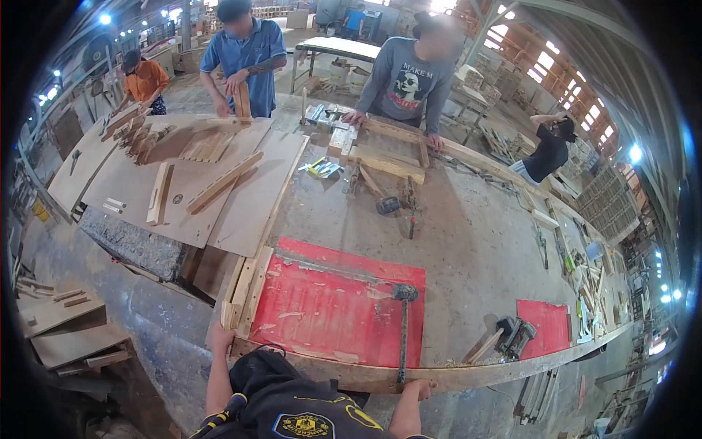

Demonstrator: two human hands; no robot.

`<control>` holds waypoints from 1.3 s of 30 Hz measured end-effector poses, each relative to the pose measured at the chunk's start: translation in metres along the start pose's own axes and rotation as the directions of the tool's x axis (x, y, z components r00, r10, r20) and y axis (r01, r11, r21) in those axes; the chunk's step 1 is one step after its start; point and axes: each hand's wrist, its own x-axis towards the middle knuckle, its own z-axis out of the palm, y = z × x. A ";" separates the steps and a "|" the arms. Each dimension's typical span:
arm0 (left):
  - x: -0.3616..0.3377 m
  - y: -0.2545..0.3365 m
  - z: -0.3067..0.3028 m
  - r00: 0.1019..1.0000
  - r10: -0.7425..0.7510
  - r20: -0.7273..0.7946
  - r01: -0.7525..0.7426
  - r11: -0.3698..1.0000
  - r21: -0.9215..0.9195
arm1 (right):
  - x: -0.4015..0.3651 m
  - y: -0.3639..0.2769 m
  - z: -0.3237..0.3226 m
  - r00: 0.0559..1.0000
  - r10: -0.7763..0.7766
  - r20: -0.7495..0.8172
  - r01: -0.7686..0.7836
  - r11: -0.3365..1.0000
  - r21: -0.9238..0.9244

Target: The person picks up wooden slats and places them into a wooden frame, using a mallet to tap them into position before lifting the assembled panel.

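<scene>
- The left hand sits at the near edge of the worktop, touching the near end of the stacked wooden strips. Whether its grip is clamped on them or only resting there, I cannot tell.
- The strips run away from the near edge along the left side of the red panel, touching it.
- The right hand lies over the near edge, just beside the handle end of the hammer. Its grip is too small to tell apart from together.
- The hammer lies on the red panel's right part, head away from the near edge.
- A smaller red sheet and a power tool lie towards the near right corner.
- At the far edge stand a person in blue and a person in grey, hands on wood.
</scene>
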 end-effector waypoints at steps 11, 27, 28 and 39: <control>-0.003 0.002 -0.007 0.998 0.060 0.003 -0.060 0.997 0.051 | 0.006 0.005 0.004 1.000 0.006 0.017 -0.006 1.000 0.001; 0.010 -0.022 0.006 0.995 0.093 0.028 -0.092 0.996 -0.007 | -0.002 0.004 -0.003 0.999 -0.026 0.033 0.026 1.000 -0.011; 0.010 -0.021 0.004 0.994 0.102 0.033 -0.101 0.995 -0.023 | -0.002 0.003 -0.001 1.000 -0.025 0.016 0.025 1.000 -0.017; -0.007 0.010 -0.017 0.989 0.144 0.047 -0.144 0.990 -0.002 | 0.012 0.016 0.003 0.994 -0.104 -0.019 0.102 0.993 -0.067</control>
